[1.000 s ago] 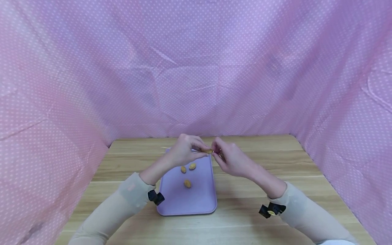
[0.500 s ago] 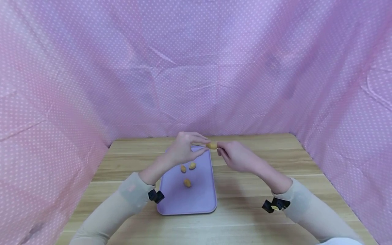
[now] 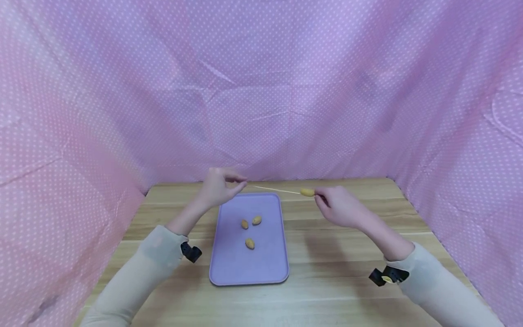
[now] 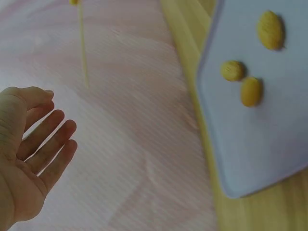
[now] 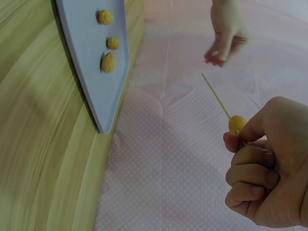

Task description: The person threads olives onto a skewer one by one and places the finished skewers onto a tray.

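My right hand [image 3: 341, 206] grips a thin wooden skewer [image 5: 216, 96] between thumb and curled fingers. A small yellow oval piece [image 5: 237, 123], perhaps a fruit, is threaded on the skewer close to the fingertips. The skewer's bare pointed length reaches left towards my left hand [image 4: 33, 154]. In the left wrist view that hand holds nothing; its fingers are loosely bent and apart from the skewer's tip. Below the hands, a lilac tray [image 3: 267, 268] bears 3 similar yellow-brown oval pieces with wrinkled skins, one nearer [image 3: 249, 244] and two behind, one left [image 3: 244, 224] and one right [image 3: 256, 220].
The tray lies on a light wood-grain table [image 3: 327, 290]. Pink polka-dot cloth [image 3: 261, 91] hangs behind the table and at both sides. Black wrist cameras [image 3: 190, 252] sit on both sleeves.
The left hand has come off the yellow piece and moved left. The right hand has moved right with the skewer, whose bare length now shows between the hands.
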A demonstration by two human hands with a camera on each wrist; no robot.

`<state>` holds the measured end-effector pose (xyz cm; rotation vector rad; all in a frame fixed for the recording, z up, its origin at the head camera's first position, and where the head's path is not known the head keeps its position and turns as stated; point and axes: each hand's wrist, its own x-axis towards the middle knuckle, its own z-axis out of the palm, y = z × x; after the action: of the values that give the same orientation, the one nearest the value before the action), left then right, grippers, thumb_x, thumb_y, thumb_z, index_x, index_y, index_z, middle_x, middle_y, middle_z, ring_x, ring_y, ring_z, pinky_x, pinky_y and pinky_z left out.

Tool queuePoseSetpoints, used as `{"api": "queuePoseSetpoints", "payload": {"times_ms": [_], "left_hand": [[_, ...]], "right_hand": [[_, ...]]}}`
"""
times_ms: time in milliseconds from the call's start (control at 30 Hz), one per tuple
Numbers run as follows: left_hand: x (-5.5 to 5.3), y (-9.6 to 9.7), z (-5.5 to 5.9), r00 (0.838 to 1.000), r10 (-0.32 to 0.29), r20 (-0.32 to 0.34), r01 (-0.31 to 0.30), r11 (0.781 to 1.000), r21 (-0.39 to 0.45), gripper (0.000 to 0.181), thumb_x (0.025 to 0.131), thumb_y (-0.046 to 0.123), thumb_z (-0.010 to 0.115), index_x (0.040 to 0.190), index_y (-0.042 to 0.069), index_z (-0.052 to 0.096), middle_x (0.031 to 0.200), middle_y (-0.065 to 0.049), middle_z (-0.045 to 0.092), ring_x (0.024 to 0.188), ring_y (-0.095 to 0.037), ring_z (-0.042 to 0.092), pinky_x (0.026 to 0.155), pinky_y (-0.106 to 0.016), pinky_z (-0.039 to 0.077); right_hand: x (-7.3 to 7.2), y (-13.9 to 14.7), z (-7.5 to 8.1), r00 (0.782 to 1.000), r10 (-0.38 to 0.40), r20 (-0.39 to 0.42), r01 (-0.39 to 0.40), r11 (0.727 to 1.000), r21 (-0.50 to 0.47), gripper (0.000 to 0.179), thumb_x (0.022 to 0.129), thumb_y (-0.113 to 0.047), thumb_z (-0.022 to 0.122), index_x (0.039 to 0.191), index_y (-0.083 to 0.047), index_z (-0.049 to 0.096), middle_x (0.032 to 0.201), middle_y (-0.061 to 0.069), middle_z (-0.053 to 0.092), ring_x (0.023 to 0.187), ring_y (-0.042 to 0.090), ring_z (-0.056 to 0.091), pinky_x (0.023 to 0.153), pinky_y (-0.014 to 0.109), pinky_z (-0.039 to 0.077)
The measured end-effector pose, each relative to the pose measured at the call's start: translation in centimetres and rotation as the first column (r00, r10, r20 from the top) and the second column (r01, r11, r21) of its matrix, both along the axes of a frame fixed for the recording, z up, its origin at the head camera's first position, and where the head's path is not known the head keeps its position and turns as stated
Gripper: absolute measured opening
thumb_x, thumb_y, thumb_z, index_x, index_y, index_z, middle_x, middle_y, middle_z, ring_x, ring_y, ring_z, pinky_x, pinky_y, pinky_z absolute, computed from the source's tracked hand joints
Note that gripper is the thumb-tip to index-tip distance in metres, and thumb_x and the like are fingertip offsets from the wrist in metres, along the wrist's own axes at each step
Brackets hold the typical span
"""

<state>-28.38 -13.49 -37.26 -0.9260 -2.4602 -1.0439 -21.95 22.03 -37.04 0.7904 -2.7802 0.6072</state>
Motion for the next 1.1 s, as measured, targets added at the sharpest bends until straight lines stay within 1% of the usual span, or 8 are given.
{"api": "queuePoseSetpoints", "payload": {"times_ms": [100,200,300,400,533,667,800,1100], "left_hand": [[-0.7,-1.0,-1.7,0.995,0.047,0.086,-0.041,0.997,-0.071,0.011,0.092,0.009,0.081,0.101,0.003,0.083,0.095,-0.015,0.083,0.086,-0.029,0.080,0.084,-0.042,0.070],[-1.3,-1.8,-3.7,0.985,0.057,0.163,-0.031,0.987,-0.155,0.012,0.092,0.010,0.081,0.101,0.003,0.084,0.094,-0.013,0.083,0.084,-0.026,0.080,0.080,-0.040,0.070],[-1.8,-2.1,-6.1,0.978,0.015,0.210,0.035,0.972,-0.232,0.011,0.093,0.008,0.079,0.102,0.002,0.083,0.095,-0.012,0.083,0.084,-0.021,0.078,0.078,-0.036,0.069],[-1.8,-2.0,-8.1,0.968,-0.034,0.249,0.103,0.958,-0.267,0.012,0.093,0.004,0.078,0.104,0.001,0.083,0.098,-0.013,0.083,0.085,-0.019,0.077,0.078,-0.032,0.068],[-1.7,-1.7,-10.0,0.954,-0.078,0.290,0.168,0.938,-0.302,0.017,0.090,0.002,0.078,0.106,0.001,0.082,0.104,-0.016,0.082,0.089,-0.022,0.078,0.082,-0.029,0.068],[-1.7,-1.4,-11.2,0.937,-0.079,0.339,0.197,0.924,-0.327,0.022,0.088,-0.001,0.080,0.110,0.001,0.081,0.109,-0.016,0.081,0.091,-0.022,0.077,0.083,-0.027,0.068],[-1.7,-1.2,-11.5,0.924,-0.063,0.377,0.203,0.918,-0.342,0.022,0.089,-0.001,0.080,0.111,0.001,0.081,0.108,-0.015,0.081,0.092,-0.019,0.076,0.083,-0.025,0.067],[-1.7,-1.2,-11.6,0.925,-0.099,0.367,0.248,0.888,-0.387,0.012,0.092,0.011,0.084,0.103,0.007,0.084,0.092,-0.002,0.075,0.084,-0.009,0.066,0.076,-0.019,0.060]], "right_hand": [[0.2,0.7,0.1,1.000,-0.013,0.000,0.013,1.000,0.010,0.035,0.103,-0.006,0.055,0.072,-0.018,0.049,0.060,-0.010,0.039,0.051,0.003,0.035,0.048,0.020,0.030],[0.3,1.4,0.0,1.000,-0.027,0.003,0.027,0.999,0.027,0.035,0.103,-0.006,0.055,0.071,-0.019,0.049,0.060,-0.010,0.039,0.052,0.002,0.036,0.048,0.020,0.030],[0.4,1.9,-0.2,0.999,-0.037,0.017,0.036,0.999,0.040,0.034,0.103,-0.006,0.055,0.072,-0.019,0.049,0.060,-0.011,0.039,0.052,0.002,0.035,0.049,0.020,0.029],[0.5,2.1,-0.5,0.999,-0.044,0.027,0.043,0.998,0.053,0.034,0.103,-0.006,0.055,0.072,-0.019,0.049,0.059,-0.011,0.038,0.052,0.002,0.035,0.049,0.021,0.029],[0.5,2.2,-0.7,0.998,-0.045,0.036,0.042,0.997,0.064,0.033,0.102,-0.007,0.056,0.072,-0.019,0.050,0.060,-0.012,0.038,0.052,0.003,0.035,0.049,0.021,0.029],[0.5,2.3,-0.9,0.998,-0.046,0.046,0.042,0.996,0.076,0.034,0.103,-0.008,0.056,0.072,-0.019,0.050,0.060,-0.012,0.037,0.052,0.003,0.034,0.049,0.021,0.028],[0.4,2.3,-1.3,0.997,-0.042,0.066,0.036,0.995,0.093,0.033,0.104,-0.009,0.055,0.072,-0.020,0.050,0.060,-0.012,0.036,0.052,0.002,0.034,0.049,0.021,0.028],[0.7,2.6,-1.7,0.995,-0.028,0.093,0.020,0.996,0.090,0.034,0.104,-0.009,0.056,0.072,-0.020,0.051,0.060,-0.012,0.038,0.052,0.000,0.034,0.049,0.020,0.028]]}}
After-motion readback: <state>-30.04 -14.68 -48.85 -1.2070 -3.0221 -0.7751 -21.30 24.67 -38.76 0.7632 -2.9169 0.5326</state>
